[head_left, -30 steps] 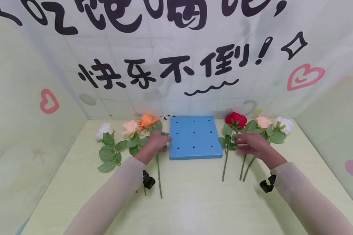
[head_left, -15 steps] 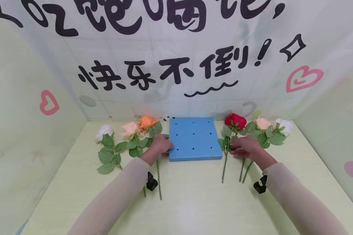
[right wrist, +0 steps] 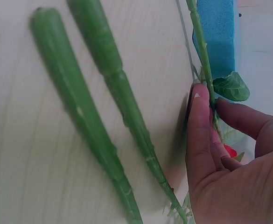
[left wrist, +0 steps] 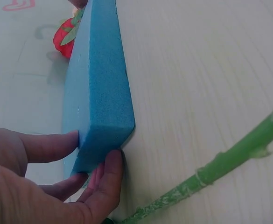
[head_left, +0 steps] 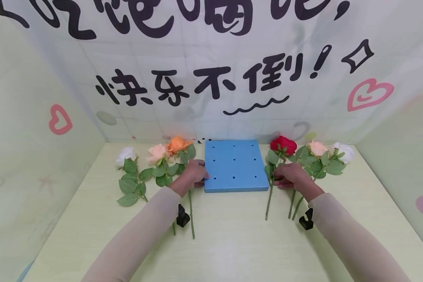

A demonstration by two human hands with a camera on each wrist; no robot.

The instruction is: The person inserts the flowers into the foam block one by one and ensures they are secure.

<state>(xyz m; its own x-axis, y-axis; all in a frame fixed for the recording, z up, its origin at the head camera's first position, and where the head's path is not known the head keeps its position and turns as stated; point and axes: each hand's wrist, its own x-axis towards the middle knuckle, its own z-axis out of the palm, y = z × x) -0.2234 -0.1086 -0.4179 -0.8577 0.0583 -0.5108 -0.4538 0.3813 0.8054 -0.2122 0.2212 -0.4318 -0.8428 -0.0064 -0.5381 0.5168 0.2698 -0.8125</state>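
Note:
A blue foam board (head_left: pixel 244 168) with rows of small holes lies flat on the table. At its left side my left hand (head_left: pixel 191 174) grips the edge; in the left wrist view the thumb is on the top face and the fingers (left wrist: pixel 110 179) are against the side near the corner. My right hand (head_left: pixel 294 176) pinches the stem of a red rose (head_left: pixel 284 145), just right of the board. The right wrist view shows thumb and fingers meeting at this green stem (right wrist: pixel 200 44), with a leaf (right wrist: pixel 232 86) beside the thumb.
Left of the board lie a white rose (head_left: pixel 125 156), a pink rose (head_left: pixel 157 152) and an orange rose (head_left: pixel 178 144). To the right are another pink rose (head_left: pixel 317 148) and white rose (head_left: pixel 344 152). A printed backdrop (head_left: pixel 144 125) stands behind the table (head_left: pixel 229 243).
My right hand has moved left onto the red rose's stem and now pinches it. My left hand has come onto the board's left edge, its thumb over the top.

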